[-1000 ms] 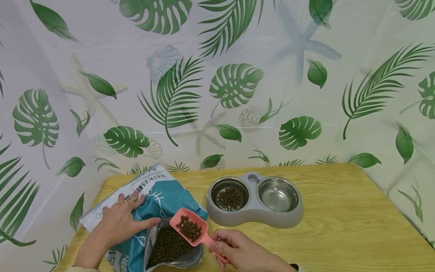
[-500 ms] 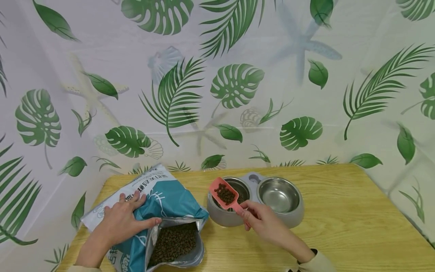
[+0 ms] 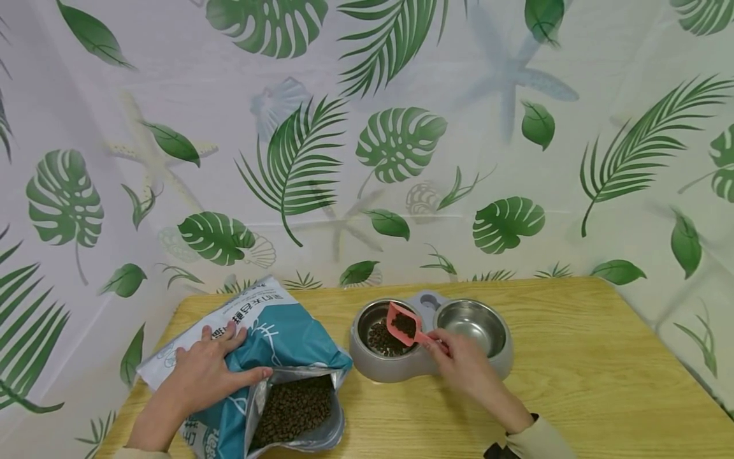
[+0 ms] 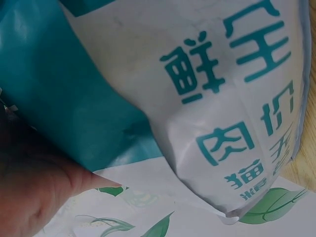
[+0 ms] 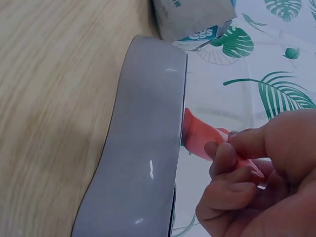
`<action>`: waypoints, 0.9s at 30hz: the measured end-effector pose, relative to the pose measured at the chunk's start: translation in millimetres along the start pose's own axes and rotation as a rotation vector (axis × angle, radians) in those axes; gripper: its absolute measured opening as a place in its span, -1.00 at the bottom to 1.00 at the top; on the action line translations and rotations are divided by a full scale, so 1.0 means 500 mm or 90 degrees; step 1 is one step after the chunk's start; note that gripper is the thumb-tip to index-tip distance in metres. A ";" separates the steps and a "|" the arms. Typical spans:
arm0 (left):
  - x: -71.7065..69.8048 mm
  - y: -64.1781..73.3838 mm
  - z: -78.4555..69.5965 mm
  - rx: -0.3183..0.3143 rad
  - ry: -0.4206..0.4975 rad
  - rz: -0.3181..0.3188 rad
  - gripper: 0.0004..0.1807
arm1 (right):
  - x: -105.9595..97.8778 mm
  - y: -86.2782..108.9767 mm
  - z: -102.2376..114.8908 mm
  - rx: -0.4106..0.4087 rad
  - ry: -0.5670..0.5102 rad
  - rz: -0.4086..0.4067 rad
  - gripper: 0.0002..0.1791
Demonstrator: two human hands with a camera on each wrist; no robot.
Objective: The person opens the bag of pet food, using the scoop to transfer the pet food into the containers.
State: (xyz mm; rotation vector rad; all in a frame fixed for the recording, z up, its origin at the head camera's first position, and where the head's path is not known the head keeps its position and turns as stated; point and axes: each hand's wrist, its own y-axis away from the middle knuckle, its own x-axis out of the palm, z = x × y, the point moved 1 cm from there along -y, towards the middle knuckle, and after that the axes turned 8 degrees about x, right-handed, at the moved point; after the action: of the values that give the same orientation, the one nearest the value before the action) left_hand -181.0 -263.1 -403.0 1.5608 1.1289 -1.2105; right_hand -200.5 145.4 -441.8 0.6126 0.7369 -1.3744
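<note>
My right hand (image 3: 461, 363) grips the handle of a pink scoop (image 3: 423, 338) that is tilted over the left bowl of a grey double pet bowl (image 3: 378, 370). Brown kibble (image 3: 404, 325) lies in the scoop, and more kibble (image 3: 383, 338) covers part of the left bowl's floor. In the right wrist view, thumb and fingers pinch the pink scoop (image 5: 202, 138) above the bowl's rim. My left hand (image 3: 209, 373) rests spread on a teal and white pet food bag (image 3: 292, 328). Its mouth gapes, showing kibble (image 3: 295, 408) inside.
The right steel bowl (image 3: 470, 328) sits in the same grey stand, partly behind my right hand. A wooden table (image 3: 596, 370) bears everything and extends to the right. Behind it hangs a leaf-patterned cloth (image 3: 447, 255).
My right hand has carried the filled scoop from the bag's mouth up and right to the left bowl, then tipped it. My left hand stays on the bag.
</note>
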 end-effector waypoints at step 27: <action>0.005 -0.001 0.003 0.005 0.001 0.001 0.19 | 0.048 -0.009 0.015 -0.125 0.182 -0.178 -0.84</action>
State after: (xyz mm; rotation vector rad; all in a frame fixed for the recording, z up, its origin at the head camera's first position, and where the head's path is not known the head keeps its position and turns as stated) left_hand -181.4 -264.2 -405.8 1.5694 1.1256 -1.2144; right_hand -203.2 123.8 -455.5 0.5702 1.2096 -1.4618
